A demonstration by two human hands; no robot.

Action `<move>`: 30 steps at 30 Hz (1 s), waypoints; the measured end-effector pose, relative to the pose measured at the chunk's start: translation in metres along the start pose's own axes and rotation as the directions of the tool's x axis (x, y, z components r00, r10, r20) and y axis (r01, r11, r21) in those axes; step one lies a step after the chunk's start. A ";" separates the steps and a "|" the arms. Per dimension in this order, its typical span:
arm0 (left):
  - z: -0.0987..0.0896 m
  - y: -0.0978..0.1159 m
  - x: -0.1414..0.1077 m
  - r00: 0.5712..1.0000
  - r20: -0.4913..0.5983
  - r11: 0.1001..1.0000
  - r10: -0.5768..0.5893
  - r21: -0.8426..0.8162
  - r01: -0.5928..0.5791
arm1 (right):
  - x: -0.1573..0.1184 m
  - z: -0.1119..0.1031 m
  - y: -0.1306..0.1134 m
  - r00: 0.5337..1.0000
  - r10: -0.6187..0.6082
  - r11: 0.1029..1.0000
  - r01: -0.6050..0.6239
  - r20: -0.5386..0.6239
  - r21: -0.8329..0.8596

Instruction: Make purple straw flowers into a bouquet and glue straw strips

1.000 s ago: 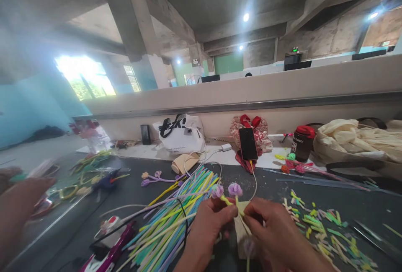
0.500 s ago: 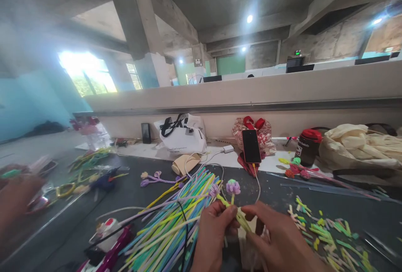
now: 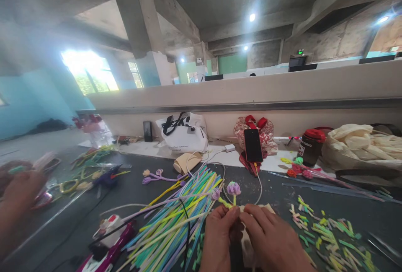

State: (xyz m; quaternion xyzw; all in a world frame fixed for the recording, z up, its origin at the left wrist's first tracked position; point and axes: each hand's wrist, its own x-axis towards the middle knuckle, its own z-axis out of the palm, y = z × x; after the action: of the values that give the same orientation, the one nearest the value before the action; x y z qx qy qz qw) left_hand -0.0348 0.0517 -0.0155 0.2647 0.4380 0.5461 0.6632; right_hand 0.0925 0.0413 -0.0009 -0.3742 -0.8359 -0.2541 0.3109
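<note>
My left hand (image 3: 221,232) pinches the yellow-green stems of a pipe-cleaner flower between thumb and index finger. Two fuzzy purple heads top it: one flower head (image 3: 233,188) stands upright, the other (image 3: 215,194) leans left. Close against the left fingertips, my right hand (image 3: 271,236) is closed, its fingers curled down around the lower stems. Both hands largely hide the stem ends. Under the right hand lies a pale beige piece (image 3: 266,208). Just left of my hands spreads a heap of long pipe cleaners (image 3: 179,217) in yellow, teal, lilac and cream.
Short pipe-cleaner cuttings (image 3: 333,236) lie right, beside metal tweezers (image 3: 385,244). A purple-and-white glue gun (image 3: 109,247) sits front left, its black cord crossing the heap. A charging phone (image 3: 253,144), white bag (image 3: 182,133) and dark bottle (image 3: 309,148) stand behind. Another person's hand (image 3: 21,194) is far left.
My right hand has turned over and closed in beside the left; the stem stretch between them is now hidden. The flower heads stay nearly in place. The view has shifted slightly.
</note>
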 end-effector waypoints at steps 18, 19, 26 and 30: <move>0.004 0.011 -0.010 0.988 0.019 0.940 0.155 0.304 -0.153 | 0.001 -0.012 0.003 0.830 0.348 0.757 -0.523 0.437 0.391; 0.003 0.011 -0.010 0.988 0.024 0.938 0.155 0.311 -0.155 | -0.001 -0.011 0.002 0.835 0.347 0.776 -0.511 0.426 0.370; 0.005 0.011 -0.013 0.991 0.010 0.960 0.130 0.248 -0.129 | -0.007 -0.005 -0.001 0.853 0.352 0.826 -0.477 0.386 0.300; 0.005 0.012 -0.016 0.987 0.108 0.970 0.115 0.203 -0.136 | 0.005 -0.021 0.001 0.698 0.456 0.441 -0.717 0.553 0.541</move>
State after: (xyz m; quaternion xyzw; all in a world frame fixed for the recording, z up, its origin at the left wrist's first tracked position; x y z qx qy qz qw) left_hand -0.0371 0.0404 0.0015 0.3862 0.4432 0.5245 0.6159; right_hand 0.0971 0.0303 0.0174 -0.5251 -0.7159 0.2895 0.3578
